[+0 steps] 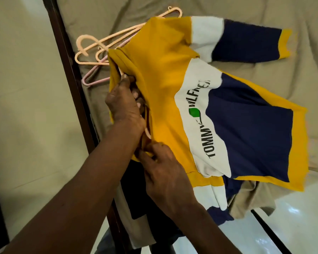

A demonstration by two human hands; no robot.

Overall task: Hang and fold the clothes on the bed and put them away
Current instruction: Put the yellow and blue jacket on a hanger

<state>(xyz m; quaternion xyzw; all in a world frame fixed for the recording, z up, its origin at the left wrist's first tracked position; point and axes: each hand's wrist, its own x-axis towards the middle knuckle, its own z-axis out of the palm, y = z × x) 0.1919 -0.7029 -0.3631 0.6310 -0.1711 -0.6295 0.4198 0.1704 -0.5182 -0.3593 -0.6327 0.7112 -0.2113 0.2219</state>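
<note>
Clearly the step in hand is threading a peach hanger [147, 133] into the neck of the yellow, white and navy sweatshirt [163, 70], which lies spread front-up across the bed [264, 11], filling the middle of the frame with its neck toward the left. The left hand [124, 105], at centre left, has its fingers curled into the neck opening and appears to grip the hanger there, with slivers of the bar showing above and below the hand. The right hand [165, 173], just below it, pinches the yellow neck edge between thumb and forefinger, the other fingers loosely bent. To do this well, I judge the right hand should stretch the neck wide while the left tips one hanger shoulder in first, then the other, so the ribbing is not strained. Spare hangers [92, 44] lie at the upper left, partly under the sweatshirt; snagging one is a risk. A dark garment [145, 195] lies beneath, at the bottom centre.
</note>
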